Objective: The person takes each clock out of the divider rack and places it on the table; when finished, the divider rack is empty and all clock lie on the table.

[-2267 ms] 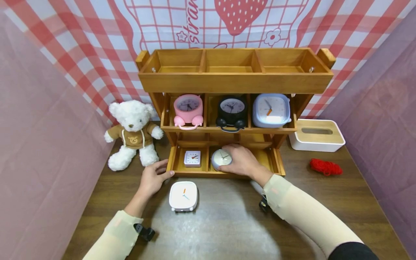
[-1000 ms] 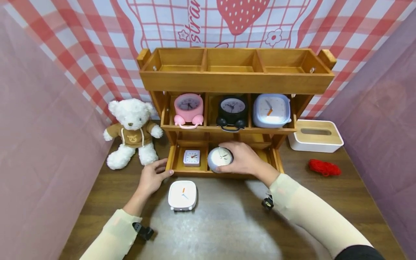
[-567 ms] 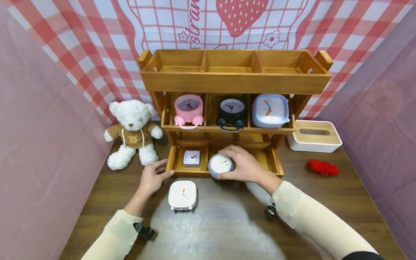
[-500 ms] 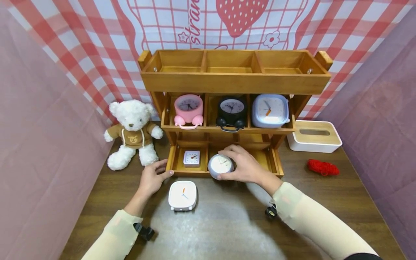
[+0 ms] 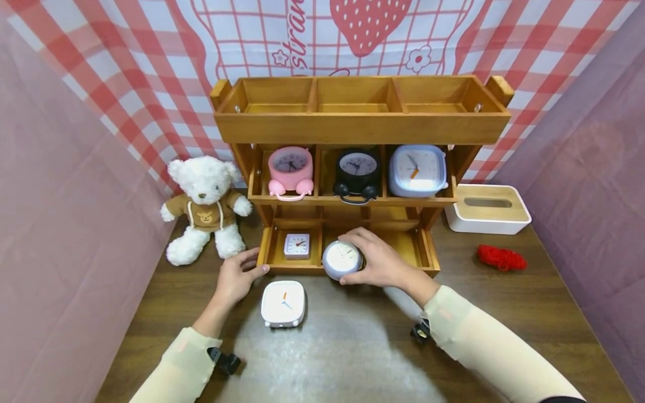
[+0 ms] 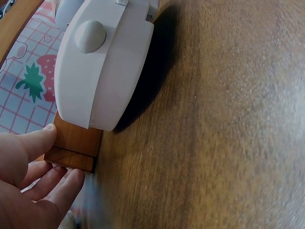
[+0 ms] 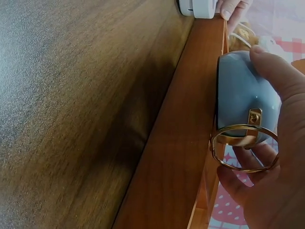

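Wooden shelf (image 5: 363, 130) before me: right hand (image 5: 377, 261) gripping the round clock (image 5: 342, 260) at the bottom tier's front edge, by the middle compartment; left hand (image 5: 235, 277) holding that tier's left front corner

A home-style nook, by its looks: beyond the grip of the right hand (image 5: 380, 262) hangs a red-and-white checked strawberry-print curtain (image 5: 332, 50), with mauve fabric walls (image 5: 60, 196) to either side. Left of the grip sits a white plush bear (image 5: 203, 183) in a brown hoodie (image 5: 204, 218); right of it, a white tissue box (image 5: 487, 225) with a pale wooden lid (image 5: 506, 193).
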`<state>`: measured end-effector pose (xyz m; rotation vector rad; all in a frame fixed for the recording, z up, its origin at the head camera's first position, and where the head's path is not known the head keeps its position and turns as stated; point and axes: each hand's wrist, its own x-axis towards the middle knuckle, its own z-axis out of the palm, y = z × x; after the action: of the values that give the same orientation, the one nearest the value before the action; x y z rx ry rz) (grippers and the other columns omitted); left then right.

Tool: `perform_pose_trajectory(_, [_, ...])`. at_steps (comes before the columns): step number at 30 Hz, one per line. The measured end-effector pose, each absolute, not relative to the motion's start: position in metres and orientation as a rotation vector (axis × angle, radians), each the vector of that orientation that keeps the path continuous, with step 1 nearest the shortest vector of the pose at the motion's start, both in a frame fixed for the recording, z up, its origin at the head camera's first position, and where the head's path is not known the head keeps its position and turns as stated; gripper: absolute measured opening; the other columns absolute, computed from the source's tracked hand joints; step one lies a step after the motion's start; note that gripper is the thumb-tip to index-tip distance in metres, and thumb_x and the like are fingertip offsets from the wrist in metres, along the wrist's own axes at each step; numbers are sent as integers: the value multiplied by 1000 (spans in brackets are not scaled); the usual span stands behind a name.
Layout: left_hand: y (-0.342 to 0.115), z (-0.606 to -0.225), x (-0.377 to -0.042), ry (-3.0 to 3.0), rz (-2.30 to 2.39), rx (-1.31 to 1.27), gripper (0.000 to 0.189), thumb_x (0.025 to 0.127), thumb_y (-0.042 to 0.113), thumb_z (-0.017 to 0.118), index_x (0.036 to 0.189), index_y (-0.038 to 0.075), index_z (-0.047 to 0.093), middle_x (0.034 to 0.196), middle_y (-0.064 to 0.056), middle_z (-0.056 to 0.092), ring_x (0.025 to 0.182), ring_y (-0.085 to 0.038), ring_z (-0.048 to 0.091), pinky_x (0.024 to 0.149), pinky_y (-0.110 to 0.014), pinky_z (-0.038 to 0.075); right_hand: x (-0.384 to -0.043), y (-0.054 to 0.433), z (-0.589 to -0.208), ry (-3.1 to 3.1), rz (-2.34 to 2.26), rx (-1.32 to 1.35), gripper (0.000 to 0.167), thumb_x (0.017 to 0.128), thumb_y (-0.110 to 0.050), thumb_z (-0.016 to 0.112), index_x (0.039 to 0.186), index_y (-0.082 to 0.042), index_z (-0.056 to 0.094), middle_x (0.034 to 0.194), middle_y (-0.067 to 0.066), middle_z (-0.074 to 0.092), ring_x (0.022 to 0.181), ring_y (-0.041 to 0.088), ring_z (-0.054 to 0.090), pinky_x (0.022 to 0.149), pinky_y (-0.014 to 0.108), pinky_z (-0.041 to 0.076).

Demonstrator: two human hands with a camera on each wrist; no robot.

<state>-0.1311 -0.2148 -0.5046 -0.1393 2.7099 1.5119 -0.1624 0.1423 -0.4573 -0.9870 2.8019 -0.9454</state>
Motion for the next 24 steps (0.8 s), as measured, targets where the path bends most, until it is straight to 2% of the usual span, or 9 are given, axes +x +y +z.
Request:
perform_pose_trajectory(14, [-214,-504,-132,2719,1521,-128,54,91,10,79,140,-3,60,131,-25,67,119,-40,67,93,-45,59,-159,147,-458,2846,-1072,-1116,84,63,-49,94,133,-11,65,128,1,62,115,19,62,96,42,56])
perform_pose_trajectory(24, [-216,-505,-131,2707,1516,-142,55,91,11,79,141,-1,60,133,-23,67,119,-38,67,94,-46,59,-122,145,-456,2794,-1190,-1172,84,64,-49,94,134,-13,64,132,-2,60,119,17,61,98,43,56])
